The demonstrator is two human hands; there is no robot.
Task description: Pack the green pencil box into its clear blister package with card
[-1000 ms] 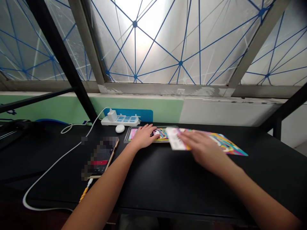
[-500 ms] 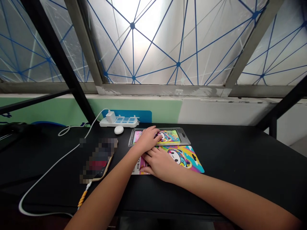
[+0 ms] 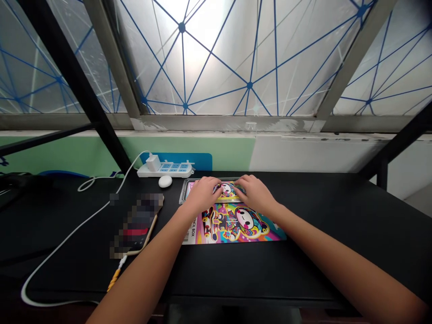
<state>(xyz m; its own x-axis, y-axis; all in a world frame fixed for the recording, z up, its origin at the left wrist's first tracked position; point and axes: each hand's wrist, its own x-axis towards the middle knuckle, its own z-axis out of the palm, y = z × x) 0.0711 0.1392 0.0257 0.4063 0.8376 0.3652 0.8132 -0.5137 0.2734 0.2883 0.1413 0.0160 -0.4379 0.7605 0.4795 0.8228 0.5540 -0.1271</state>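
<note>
A colourful printed card (image 3: 232, 222) with a cartoon panda and the words "PENCIL BOX" on its white left edge lies flat on the black table (image 3: 320, 252). Just behind it sits a clear plastic pack (image 3: 227, 190) with a colourful pencil box inside. My left hand (image 3: 202, 193) rests palm down on the pack's left part, fingers curled over it. My right hand (image 3: 254, 194) lies on the pack's right part, fingers bent over its far edge. Both hands hide most of the pack.
A phone (image 3: 137, 222) on a cable lies left of the card. Behind it are a white power strip (image 3: 165, 168) with a charger, a small white oval object (image 3: 165, 181) and a white cable (image 3: 67, 234) looping to the front left. A window and black frame bars stand behind.
My right hand carried the card from the right, laid it flat in front of the pack, then moved up onto the pack's right part. My left hand stayed on the pack.
</note>
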